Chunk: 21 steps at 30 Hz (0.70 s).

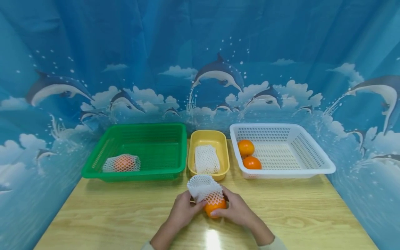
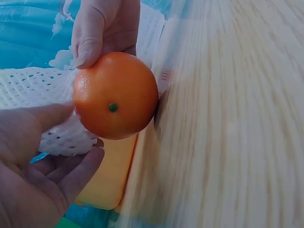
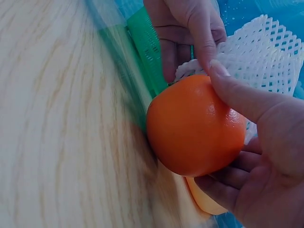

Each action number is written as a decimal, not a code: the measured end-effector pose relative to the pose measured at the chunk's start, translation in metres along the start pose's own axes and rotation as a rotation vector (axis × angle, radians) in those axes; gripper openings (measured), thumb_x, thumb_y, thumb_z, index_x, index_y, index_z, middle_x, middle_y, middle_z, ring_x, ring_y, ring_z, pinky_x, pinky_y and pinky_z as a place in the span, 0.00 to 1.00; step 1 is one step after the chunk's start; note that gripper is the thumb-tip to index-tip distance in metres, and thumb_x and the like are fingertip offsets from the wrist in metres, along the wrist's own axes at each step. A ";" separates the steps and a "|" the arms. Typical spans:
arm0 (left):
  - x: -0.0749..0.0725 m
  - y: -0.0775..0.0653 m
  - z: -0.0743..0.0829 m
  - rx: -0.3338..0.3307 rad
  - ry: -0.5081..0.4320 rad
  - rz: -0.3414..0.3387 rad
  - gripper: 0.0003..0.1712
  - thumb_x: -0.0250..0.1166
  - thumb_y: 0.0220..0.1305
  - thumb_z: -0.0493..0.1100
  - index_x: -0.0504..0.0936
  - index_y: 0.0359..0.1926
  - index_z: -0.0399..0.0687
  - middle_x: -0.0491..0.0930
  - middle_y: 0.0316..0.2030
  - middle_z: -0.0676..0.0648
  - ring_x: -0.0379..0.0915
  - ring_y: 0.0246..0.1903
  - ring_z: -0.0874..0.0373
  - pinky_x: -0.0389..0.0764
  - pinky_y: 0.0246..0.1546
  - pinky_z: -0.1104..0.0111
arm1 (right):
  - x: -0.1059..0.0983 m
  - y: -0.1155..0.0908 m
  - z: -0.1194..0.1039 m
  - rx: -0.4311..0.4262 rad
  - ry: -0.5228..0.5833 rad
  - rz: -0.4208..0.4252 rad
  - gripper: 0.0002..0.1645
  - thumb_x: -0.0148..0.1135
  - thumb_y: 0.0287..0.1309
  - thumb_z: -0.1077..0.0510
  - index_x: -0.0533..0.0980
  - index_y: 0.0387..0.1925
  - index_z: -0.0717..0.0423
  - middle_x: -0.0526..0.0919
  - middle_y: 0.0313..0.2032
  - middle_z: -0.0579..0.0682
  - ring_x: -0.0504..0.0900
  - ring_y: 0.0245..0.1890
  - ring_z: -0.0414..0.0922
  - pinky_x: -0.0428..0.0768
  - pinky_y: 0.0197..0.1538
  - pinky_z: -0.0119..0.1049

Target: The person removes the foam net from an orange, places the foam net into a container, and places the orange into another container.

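Head: right grip (image 1: 239, 209) round orange (image 1: 215, 207), left grip (image 1: 182, 210) seemingly on net (image 1: 201, 187)

In the tub (image 1: 208, 136) on the worktop (image 1: 93, 215), a net pile (image 1: 207, 159). Left of the tub, a basket (image 1: 159, 151) with a netted orange (image 1: 124, 163) inside. Right of the tub, another basket (image 1: 278, 152) with two oranges (image 1: 246, 148) at the tub's side. Before the tub, an orange (image 1: 215, 208) partly inside a net (image 1: 200, 185), between left hand (image 1: 182, 211) and right hand (image 1: 239, 210).

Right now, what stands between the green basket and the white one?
The yellow tray, holding white netting, stands between them, as the head view shows.
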State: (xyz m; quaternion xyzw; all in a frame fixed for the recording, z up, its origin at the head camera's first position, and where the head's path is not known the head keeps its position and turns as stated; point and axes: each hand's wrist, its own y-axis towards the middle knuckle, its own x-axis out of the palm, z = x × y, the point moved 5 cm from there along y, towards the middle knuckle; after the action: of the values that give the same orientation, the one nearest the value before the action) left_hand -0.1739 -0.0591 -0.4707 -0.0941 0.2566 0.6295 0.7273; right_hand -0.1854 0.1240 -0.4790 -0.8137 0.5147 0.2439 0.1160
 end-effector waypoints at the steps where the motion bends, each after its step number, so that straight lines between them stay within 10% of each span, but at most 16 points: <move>1: 0.000 0.000 0.000 -0.007 0.002 -0.009 0.20 0.72 0.57 0.47 0.80 0.42 0.36 0.84 0.36 0.43 0.81 0.35 0.53 0.82 0.33 0.73 | 0.000 0.000 0.000 0.003 -0.011 0.002 0.54 0.75 0.45 0.41 0.63 0.69 0.59 0.75 0.62 0.54 0.74 0.61 0.52 0.69 0.64 0.53; 15: -0.010 0.001 0.003 0.091 0.019 -0.027 0.13 0.61 0.61 0.33 0.81 0.46 0.32 0.84 0.35 0.43 0.76 0.30 0.60 0.81 0.34 0.69 | -0.001 0.000 -0.001 -0.013 -0.002 -0.008 0.56 0.76 0.45 0.44 0.59 0.69 0.61 0.77 0.60 0.55 0.75 0.59 0.52 0.67 0.64 0.57; 21: -0.022 0.008 0.006 0.095 0.018 0.053 0.15 0.61 0.66 0.34 0.79 0.53 0.34 0.82 0.46 0.38 0.79 0.45 0.46 0.84 0.42 0.62 | -0.001 0.000 -0.001 0.024 -0.037 -0.011 0.49 0.75 0.46 0.42 0.66 0.64 0.59 0.77 0.59 0.57 0.78 0.55 0.51 0.75 0.59 0.51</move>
State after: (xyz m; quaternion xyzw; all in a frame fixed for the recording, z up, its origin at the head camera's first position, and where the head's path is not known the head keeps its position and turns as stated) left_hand -0.1812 -0.0733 -0.4532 -0.0583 0.2951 0.6349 0.7117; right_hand -0.1851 0.1240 -0.4778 -0.8104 0.5110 0.2521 0.1365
